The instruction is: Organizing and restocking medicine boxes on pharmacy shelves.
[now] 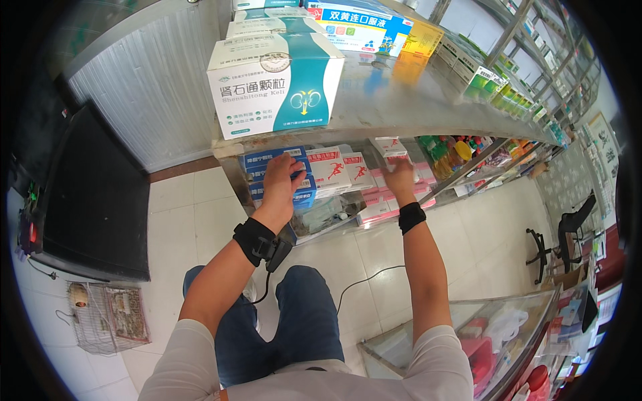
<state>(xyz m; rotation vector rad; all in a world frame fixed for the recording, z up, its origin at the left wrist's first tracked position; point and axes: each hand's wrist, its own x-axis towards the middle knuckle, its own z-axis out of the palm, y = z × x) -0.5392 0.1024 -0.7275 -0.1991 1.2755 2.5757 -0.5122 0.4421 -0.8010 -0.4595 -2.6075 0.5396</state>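
My left hand [282, 180] lies against a stack of blue medicine boxes [262, 159] on the lower level of the metal shelf. Its fingers are apart, and nothing shows in its grasp. To the right of the blue stack stand white-and-red boxes [329, 171] printed with a running figure. My right hand [399, 179], slightly blurred, reaches in at a small white-and-red box [391, 147]. Whether its fingers grip a box cannot be made out. Pink-and-white boxes [376, 205] are stacked below and around that hand.
On the metal shelf top [386, 95] stand a large white-and-teal carton [276, 85], a blue-and-white carton [358, 27] and green-and-white boxes [466, 65]. Bottles [454, 158] sit further right below. A glass case [481, 321] is behind at right; a cable [368, 275] crosses the floor.
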